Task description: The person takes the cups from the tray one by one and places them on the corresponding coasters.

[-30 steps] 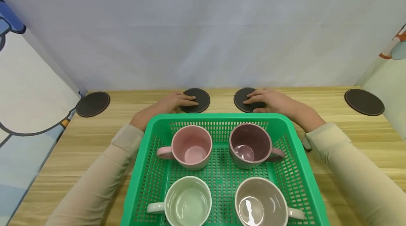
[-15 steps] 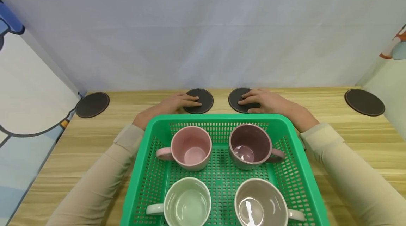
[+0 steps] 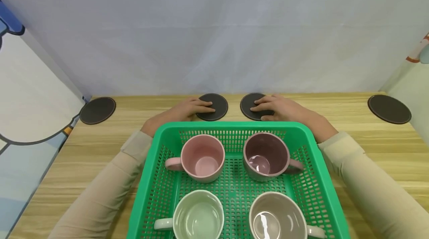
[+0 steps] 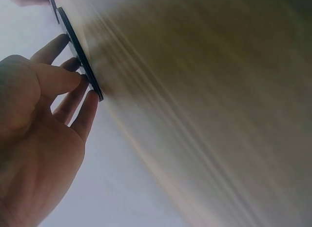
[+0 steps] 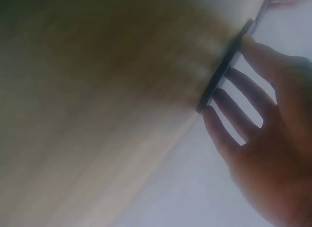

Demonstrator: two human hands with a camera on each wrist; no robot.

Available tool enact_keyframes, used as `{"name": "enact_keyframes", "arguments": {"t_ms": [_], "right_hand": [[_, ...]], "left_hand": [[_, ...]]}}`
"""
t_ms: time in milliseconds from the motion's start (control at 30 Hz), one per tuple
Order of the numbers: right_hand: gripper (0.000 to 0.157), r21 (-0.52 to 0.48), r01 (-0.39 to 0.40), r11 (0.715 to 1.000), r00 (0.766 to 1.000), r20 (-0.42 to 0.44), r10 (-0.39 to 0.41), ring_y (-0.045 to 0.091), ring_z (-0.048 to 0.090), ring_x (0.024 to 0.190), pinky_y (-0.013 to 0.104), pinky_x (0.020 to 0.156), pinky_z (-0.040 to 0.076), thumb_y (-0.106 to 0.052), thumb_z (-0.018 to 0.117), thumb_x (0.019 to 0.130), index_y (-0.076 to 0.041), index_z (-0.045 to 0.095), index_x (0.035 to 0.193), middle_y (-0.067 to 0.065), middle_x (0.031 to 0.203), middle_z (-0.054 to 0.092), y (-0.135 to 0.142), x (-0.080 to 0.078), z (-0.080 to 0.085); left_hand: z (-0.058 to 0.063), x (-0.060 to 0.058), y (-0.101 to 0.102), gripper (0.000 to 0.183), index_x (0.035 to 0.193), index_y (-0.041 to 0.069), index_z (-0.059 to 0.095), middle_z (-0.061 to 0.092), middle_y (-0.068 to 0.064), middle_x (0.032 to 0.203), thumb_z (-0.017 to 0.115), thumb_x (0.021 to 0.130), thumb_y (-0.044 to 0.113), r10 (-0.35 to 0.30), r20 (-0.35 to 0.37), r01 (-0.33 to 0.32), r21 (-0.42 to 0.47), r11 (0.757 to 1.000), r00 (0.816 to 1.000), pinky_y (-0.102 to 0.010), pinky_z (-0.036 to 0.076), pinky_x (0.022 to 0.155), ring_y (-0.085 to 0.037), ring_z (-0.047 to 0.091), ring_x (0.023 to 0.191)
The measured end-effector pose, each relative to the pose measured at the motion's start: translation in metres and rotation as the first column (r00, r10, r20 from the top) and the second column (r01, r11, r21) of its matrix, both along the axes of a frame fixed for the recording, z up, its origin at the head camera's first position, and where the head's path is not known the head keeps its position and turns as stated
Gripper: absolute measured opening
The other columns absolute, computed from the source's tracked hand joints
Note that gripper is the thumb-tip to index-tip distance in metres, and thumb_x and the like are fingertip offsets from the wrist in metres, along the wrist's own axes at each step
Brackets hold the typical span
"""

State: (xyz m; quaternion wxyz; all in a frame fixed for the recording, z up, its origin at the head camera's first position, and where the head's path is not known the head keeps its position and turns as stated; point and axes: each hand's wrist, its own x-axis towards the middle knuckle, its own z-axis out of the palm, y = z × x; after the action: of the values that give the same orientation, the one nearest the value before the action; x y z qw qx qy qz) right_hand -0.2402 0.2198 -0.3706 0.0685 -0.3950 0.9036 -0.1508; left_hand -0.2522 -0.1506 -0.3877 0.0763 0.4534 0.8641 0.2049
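Near the table's far edge, my left hand point(image 3: 187, 111) rests its fingertips on a round black coaster point(image 3: 220, 106). My right hand point(image 3: 287, 109) touches a second black coaster point(image 3: 247, 105) in the same manner, just to the right with a small gap between the two. Seen from the left wrist, the fingers point(image 4: 86, 114) reach down onto the thin disc point(image 4: 80, 53). From the right wrist, the fingertips meet the other disc point(image 5: 224, 68) along its top and edge. Both hands have extended, slightly bent fingers. The palms' undersides are hidden in the head view.
A green perforated basket point(image 3: 231, 124) stands between my forearms, holding a pink mug point(image 3: 202, 157), a purple mug point(image 3: 266, 155), a pale green mug point(image 3: 199, 216) and a beige mug point(image 3: 278, 216). Further coasters lie at far left point(image 3: 98, 110) and far right point(image 3: 389, 109). A pale cloth wall point(image 3: 214, 38) rises behind.
The two middle coasters have slid towards each other under my hands, the left one rightward and the right one leftward. The gap between them is narrower.
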Motion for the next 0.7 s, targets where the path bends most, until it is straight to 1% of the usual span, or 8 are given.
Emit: {"name": "enact_keyframes", "arguments": {"t_ms": [200, 267, 333, 400, 433, 533, 600, 700], "right_hand": [[0.041, 0.007, 0.003, 1.000, 1.000, 0.002, -0.003, 0.050, 0.051, 0.138, 0.065, 0.113, 0.045, -0.013, 0.073, 0.098, -0.009, 0.068, 0.139, 0.022, 0.149, 0.059, -0.003, 0.004, 0.003], [0.041, 0.007, 0.005, 1.000, 1.000, 0.003, -0.005, 0.050, 0.050, 0.139, 0.065, 0.113, 0.044, -0.013, 0.072, 0.099, -0.010, 0.067, 0.140, 0.022, 0.149, 0.058, -0.004, 0.004, 0.003], [0.042, 0.009, 0.007, 1.000, 1.000, 0.006, -0.008, 0.050, 0.049, 0.140, 0.065, 0.114, 0.044, -0.013, 0.072, 0.099, -0.010, 0.066, 0.141, 0.022, 0.151, 0.057, -0.005, 0.003, 0.003], [0.042, 0.014, 0.008, 1.000, 1.000, 0.011, -0.008, 0.050, 0.048, 0.141, 0.065, 0.114, 0.044, -0.014, 0.071, 0.100, -0.010, 0.066, 0.141, 0.022, 0.151, 0.057, -0.005, 0.002, 0.002], [0.042, 0.012, 0.001, 1.000, 1.000, 0.011, -0.001, 0.050, 0.048, 0.141, 0.065, 0.114, 0.044, -0.013, 0.071, 0.100, -0.009, 0.066, 0.141, 0.022, 0.151, 0.057, -0.005, 0.001, 0.002], [0.039, 0.001, -0.028, 1.000, 1.000, -0.001, 0.028, 0.051, 0.050, 0.140, 0.065, 0.114, 0.044, -0.011, 0.070, 0.100, -0.006, 0.067, 0.139, 0.024, 0.150, 0.058, -0.003, -0.004, 0.001], [0.037, -0.016, -0.041, 0.999, 0.999, -0.014, 0.041, 0.051, 0.052, 0.138, 0.065, 0.114, 0.044, -0.008, 0.070, 0.100, -0.003, 0.068, 0.137, 0.025, 0.148, 0.059, -0.002, -0.007, 0.001], [0.037, -0.038, -0.046, 0.998, 0.999, -0.025, 0.045, 0.051, 0.052, 0.138, 0.066, 0.114, 0.043, -0.007, 0.070, 0.099, -0.001, 0.068, 0.136, 0.026, 0.147, 0.059, 0.002, -0.009, 0.001]], "left_hand": [[0.000, 0.002, -0.001, 0.046, 0.146, 0.001, 0.059, 0.049, -0.026, 0.157, 0.064, 0.101, 0.003, 0.006, 0.032, -0.005, -0.009, 1.000, 0.999, -0.064, 0.038, 0.119, -0.049, 0.045, 0.144], [0.001, 0.002, -0.002, 0.045, 0.145, 0.000, 0.059, 0.049, -0.027, 0.156, 0.063, 0.101, 0.002, 0.005, 0.024, -0.005, -0.008, 1.000, 1.000, -0.065, 0.037, 0.120, -0.050, 0.045, 0.144], [0.002, 0.001, -0.003, 0.044, 0.144, -0.001, 0.060, 0.050, -0.028, 0.155, 0.056, 0.100, -0.005, 0.005, 0.017, -0.005, -0.003, 1.000, 1.000, -0.065, 0.037, 0.120, -0.050, 0.045, 0.144], [0.002, 0.001, -0.005, 0.048, 0.143, -0.002, 0.061, 0.050, -0.029, 0.155, 0.048, 0.097, -0.012, 0.006, 0.016, -0.006, 0.003, 1.000, 1.000, -0.064, 0.039, 0.118, -0.051, 0.046, 0.143], [0.002, 0.000, -0.005, 0.049, 0.142, -0.002, 0.061, 0.050, -0.029, 0.154, 0.046, 0.097, -0.013, 0.005, 0.011, -0.005, 0.002, 1.000, 1.000, -0.064, 0.041, 0.117, -0.051, 0.046, 0.142], [0.001, -0.001, -0.007, 0.058, 0.140, -0.003, 0.063, 0.050, -0.030, 0.155, 0.037, 0.090, -0.018, 0.003, 0.029, -0.004, 0.020, 1.000, 1.000, -0.064, 0.042, 0.116, -0.052, 0.046, 0.143], [0.001, -0.002, -0.010, 0.057, 0.139, -0.003, 0.063, 0.049, -0.028, 0.156, 0.036, 0.091, -0.018, 0.016, 0.049, -0.018, 0.043, 0.999, 0.999, -0.063, 0.041, 0.117, -0.050, 0.044, 0.145], [0.002, -0.004, -0.015, 0.053, 0.136, -0.002, 0.065, 0.051, -0.027, 0.155, 0.037, 0.094, -0.017, 0.045, 0.052, -0.049, 0.079, 0.996, 0.998, -0.060, 0.045, 0.114, -0.048, 0.045, 0.146]]}}
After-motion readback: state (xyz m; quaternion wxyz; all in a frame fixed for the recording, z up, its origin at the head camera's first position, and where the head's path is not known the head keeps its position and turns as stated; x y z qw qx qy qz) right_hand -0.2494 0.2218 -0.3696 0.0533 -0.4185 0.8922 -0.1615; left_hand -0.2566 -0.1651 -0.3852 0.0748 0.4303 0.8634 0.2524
